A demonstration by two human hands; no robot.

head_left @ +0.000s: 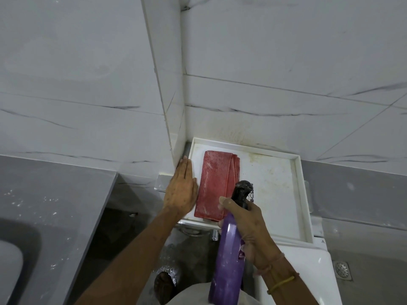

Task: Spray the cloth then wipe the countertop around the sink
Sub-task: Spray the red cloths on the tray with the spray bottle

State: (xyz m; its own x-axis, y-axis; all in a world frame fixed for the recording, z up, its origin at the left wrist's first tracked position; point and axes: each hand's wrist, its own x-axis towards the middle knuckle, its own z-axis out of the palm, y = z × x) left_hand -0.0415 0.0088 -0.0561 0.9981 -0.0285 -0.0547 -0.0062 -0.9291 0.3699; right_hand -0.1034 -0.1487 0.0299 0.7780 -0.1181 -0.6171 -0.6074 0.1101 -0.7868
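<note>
A folded red cloth (214,186) lies flat on a white rimmed tray shelf (296,194) in the wall corner. My left hand (181,188) rests flat and open on the tray's left rim, touching the cloth's left edge. My right hand (246,225) grips a purple spray bottle (229,254) with a black nozzle head (243,190), pointed at the cloth's near right part. The grey countertop (50,205) lies at the left, with the sink (13,249) at the lower left edge.
Marble-look tiled walls (286,62) meet in a corner behind the tray. A white fixture (308,267) sits below the tray. A floor drain (342,269) is at the lower right. My foot (164,285) stands on the wet floor below.
</note>
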